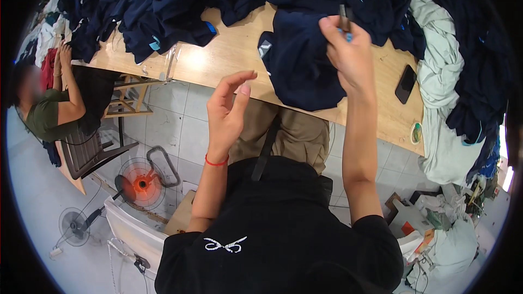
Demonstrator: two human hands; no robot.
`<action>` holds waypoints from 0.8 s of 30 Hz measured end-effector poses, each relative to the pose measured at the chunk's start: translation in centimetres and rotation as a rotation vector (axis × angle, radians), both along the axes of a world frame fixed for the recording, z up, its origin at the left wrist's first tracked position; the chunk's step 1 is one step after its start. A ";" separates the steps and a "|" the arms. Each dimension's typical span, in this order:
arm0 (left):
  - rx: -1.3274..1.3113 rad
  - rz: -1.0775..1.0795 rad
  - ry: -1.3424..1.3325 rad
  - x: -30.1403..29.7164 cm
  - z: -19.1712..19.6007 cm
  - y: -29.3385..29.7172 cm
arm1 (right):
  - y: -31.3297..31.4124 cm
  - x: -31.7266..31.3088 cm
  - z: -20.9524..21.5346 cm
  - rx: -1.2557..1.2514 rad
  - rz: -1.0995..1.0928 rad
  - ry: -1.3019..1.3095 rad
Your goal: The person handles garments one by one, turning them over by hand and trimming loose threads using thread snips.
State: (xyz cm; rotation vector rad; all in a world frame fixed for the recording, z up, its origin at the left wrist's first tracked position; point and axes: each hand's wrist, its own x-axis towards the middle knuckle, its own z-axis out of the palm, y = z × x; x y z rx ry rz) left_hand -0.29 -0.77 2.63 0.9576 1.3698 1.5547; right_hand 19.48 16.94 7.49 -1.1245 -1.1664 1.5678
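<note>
My right hand [351,57] is raised over the table, its fingers closed round a small dark tool [345,20] that looks like thread snips. A bit of blue shows beside its fingers; I cannot tell whether it belongs to the tool. Under that hand a navy garment [305,68] lies spread at the table's near edge, partly hanging over it. A grey-white patch [265,49] shows at its left side. My left hand [229,106] hovers in front of the table edge, left of the garment and apart from it. Its thumb and forefinger stand apart with nothing visible between them.
Heaped navy garments [169,8] cover the far side of the wooden table [199,68]. A phone [406,84], a tape roll [416,133] and pale cloth [436,54] are at right. Fans [143,184] stand at left, near a seated person [60,109] and a chair [84,149].
</note>
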 end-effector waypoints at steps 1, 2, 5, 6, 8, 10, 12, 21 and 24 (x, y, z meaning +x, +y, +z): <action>0.093 -0.026 0.056 0.3 0.8 0.7 | -1.0 1.0 1.5 0.008 -0.022 0.028; 0.093 -0.044 0.048 0.9 1.9 1.3 | -1.8 1.8 2.6 0.018 -0.049 0.056; 0.193 -0.111 0.072 2.7 5.5 3.4 | -3.8 3.1 4.7 0.031 -0.141 0.057; 0.216 -0.156 0.108 3.3 6.8 4.1 | -4.5 3.4 5.1 0.036 -0.152 0.049; 0.240 -0.208 0.141 4.9 7.1 5.0 | -5.5 3.9 5.6 0.041 -0.163 -0.001; 0.238 -0.263 -0.070 6.4 6.1 5.6 | -6.5 4.3 5.5 0.059 -0.167 0.015; 0.258 -0.318 -0.016 6.7 5.5 5.3 | -7.4 4.8 5.4 0.070 -0.162 -0.035; 0.324 -0.068 0.469 7.8 5.6 3.7 | -10.3 5.1 3.4 0.067 -0.171 -0.143; 0.616 0.029 0.706 7.3 2.8 4.2 | -11.1 4.7 2.7 0.029 -0.144 -0.135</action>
